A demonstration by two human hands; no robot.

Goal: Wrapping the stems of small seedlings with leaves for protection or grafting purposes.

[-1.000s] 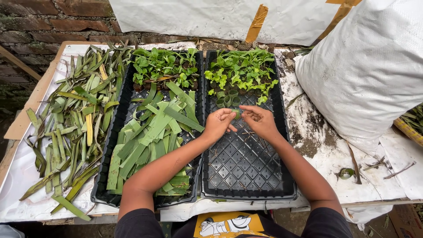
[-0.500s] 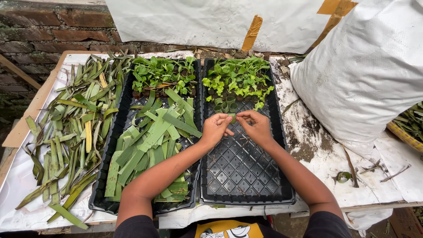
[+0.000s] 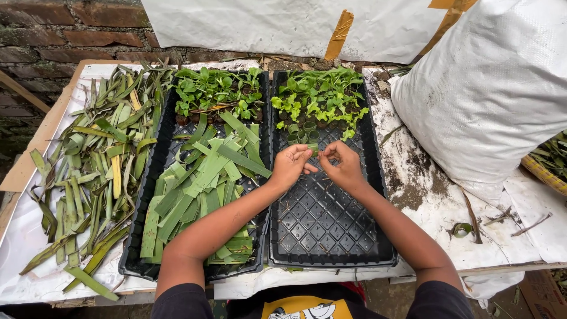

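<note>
— Strip of green leaf, narrow and thin, pinched between both hands over the right-hand black plastic seedling tray, just near of the little rolled leaf cups standing in its far cells.

— How are the hands set?

— Left hand has its fingers curled in, tips closed on one end of the strip. Right hand is closed the same way on the other end, thumb against forefinger. The strip itself is mostly hidden by the fingertips.

— How would it handle?

— Light and limp, I'd judge, bending easily along its length but liable to split along the grain if creased hard. Best held by the ends, flat between thumb and finger, as it is now.

— And around it?

— Far end of that tray carries pale green leafy seedlings; the near cells are bare. Just left, touching it, a second black plastic tray holds a heap of cut flat green leaf strips with darker green seedlings at its far end. Farther left on the white-covered wooden desk lies a loose pile of long uncut green and yellowing leaves. Right of the trays sits a large white woven sack, with soil smears beside it.
</note>
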